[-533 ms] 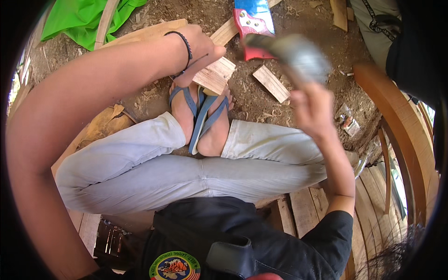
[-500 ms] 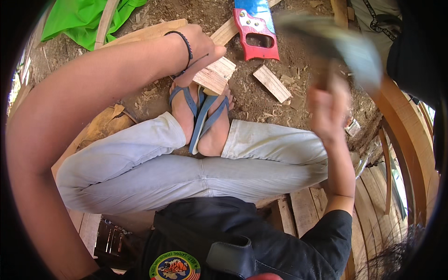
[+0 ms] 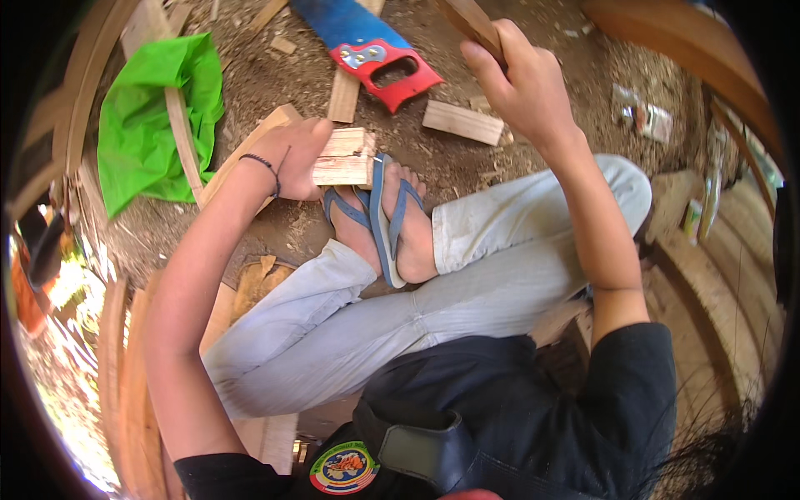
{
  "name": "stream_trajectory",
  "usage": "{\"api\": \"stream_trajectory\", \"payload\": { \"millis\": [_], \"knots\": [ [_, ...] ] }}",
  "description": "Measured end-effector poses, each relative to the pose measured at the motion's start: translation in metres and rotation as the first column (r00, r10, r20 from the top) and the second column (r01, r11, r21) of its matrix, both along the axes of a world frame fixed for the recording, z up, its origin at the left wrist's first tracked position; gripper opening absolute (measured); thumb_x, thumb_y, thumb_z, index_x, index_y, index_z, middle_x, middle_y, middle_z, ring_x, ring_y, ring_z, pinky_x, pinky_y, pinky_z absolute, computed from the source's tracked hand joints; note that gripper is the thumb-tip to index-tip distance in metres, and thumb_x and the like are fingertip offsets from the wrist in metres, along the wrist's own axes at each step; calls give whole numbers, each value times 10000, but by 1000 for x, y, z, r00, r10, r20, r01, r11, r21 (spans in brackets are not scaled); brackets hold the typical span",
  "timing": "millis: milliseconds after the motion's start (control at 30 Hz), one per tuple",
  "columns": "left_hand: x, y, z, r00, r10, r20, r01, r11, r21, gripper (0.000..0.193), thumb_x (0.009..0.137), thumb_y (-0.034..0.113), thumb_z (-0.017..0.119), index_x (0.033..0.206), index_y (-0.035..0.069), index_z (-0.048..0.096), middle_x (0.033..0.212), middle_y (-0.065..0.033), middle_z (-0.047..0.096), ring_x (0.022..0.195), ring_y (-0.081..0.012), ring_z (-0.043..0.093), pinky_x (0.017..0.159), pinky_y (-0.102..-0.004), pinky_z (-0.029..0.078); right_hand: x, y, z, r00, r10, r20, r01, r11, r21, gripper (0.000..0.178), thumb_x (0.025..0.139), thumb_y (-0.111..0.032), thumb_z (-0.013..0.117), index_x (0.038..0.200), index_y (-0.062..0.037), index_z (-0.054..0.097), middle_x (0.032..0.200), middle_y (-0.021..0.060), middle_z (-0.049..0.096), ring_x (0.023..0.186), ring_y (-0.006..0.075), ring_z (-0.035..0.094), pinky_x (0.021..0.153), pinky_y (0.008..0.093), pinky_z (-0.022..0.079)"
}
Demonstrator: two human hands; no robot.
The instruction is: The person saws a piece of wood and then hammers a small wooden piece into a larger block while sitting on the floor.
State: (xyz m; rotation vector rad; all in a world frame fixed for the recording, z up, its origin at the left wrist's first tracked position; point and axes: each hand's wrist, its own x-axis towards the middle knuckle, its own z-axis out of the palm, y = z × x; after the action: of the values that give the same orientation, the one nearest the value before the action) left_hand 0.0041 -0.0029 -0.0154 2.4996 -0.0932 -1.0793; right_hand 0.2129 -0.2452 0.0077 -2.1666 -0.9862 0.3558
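Observation:
My left hand (image 3: 302, 158), with a dark braided band at its wrist, grips a short, pale wood block (image 3: 346, 157) that has a split across its upper face. The block is right above my feet, which are in blue flip-flops (image 3: 381, 221). My right hand (image 3: 529, 92) is raised at the upper right, its fingers wrapped round the wooden handle (image 3: 473, 27) of a tool. The tool's head lies outside the picture, beyond the top edge. Between the hands, on the dirt ground, rests a hand saw (image 3: 367, 54) with a red grip and blue blade.
A short wood offcut (image 3: 462, 122) lies right of the saw. A bright green cloth or bag (image 3: 154, 137) is at the left, a wooden strip across it. Curved wooden pieces (image 3: 679, 42) stand at the upper right. Wood shavings are scattered on the ground near a clear plastic packet (image 3: 650, 121).
The whole view has shifted and turned. My right hand, blurred earlier with a broad grey tool head in sight, is now farther up, and that head is out of view. My left hand still holds the block.

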Motion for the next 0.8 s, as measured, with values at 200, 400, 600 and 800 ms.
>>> {"api": "stream_trajectory", "payload": {
  "millis": [200,400,600,800],
  "knots": [
    [6,-13,16,985,-128,114,110,983,150,867,510,267,765,1262,-6,429,1143,-219,549,1083,-396,532,902,-461,464,15,-43,-41,982,-122,144,180,834,-522,270,900,-336,635,1005,-89,608,752,159,652,705,379,640,625,448,501],
    [-12,-23,8,952,38,303,-51,998,33,785,573,241,753,1278,60,458,1150,-167,554,1057,-373,550,878,-462,472,-10,-36,-71,831,-63,552,281,905,-320,318,775,-299,716,1035,-152,607,1073,85,575,1025,284,567,764,501,470],
    [-23,-19,8,909,209,361,-200,978,-63,728,589,195,724,1238,0,458,1102,-250,547,1028,-432,544,908,-459,458,-62,-18,-44,924,-101,370,117,993,-21,368,779,-212,685,1134,-160,600,1195,94,521,1129,295,481,850,489,366],
    [-45,18,12,828,440,349,-492,868,73,692,631,216,698,1212,-10,400,1126,-276,540,1064,-441,550,899,-466,470,-109,-17,-30,991,1,134,-5,1000,29,345,789,-183,675,1119,-120,596,1193,139,514,1114,336,496,835,487,395]
  ]
}}
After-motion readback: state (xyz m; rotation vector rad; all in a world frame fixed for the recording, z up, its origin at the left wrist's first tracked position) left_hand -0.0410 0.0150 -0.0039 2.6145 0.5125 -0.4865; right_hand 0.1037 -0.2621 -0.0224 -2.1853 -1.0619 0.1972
